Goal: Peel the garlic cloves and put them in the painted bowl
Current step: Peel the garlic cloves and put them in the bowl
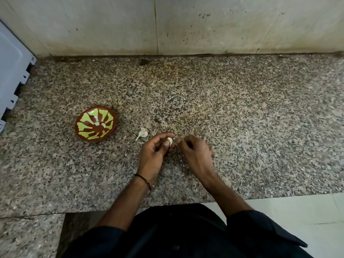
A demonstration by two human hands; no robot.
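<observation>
My left hand (155,153) pinches a pale garlic clove (169,140) between thumb and fingers, low over the granite counter. Close beside it on the right, my right hand (193,151) has its fingers curled and its fingertips at the clove's edge; whether it pinches a strip of skin is too small to tell. The painted bowl (81,125), brown with green petal shapes, sits on the counter to the left and has two peeled cloves (100,124) at its centre. What is left of the garlic bulb (142,134) lies between the bowl and my hands.
The speckled granite counter (242,118) runs to a stained tile wall (186,25) at the back. A white appliance (13,71) stands at the far left. The counter's front edge is just before my body, with pale floor (307,220) at lower right.
</observation>
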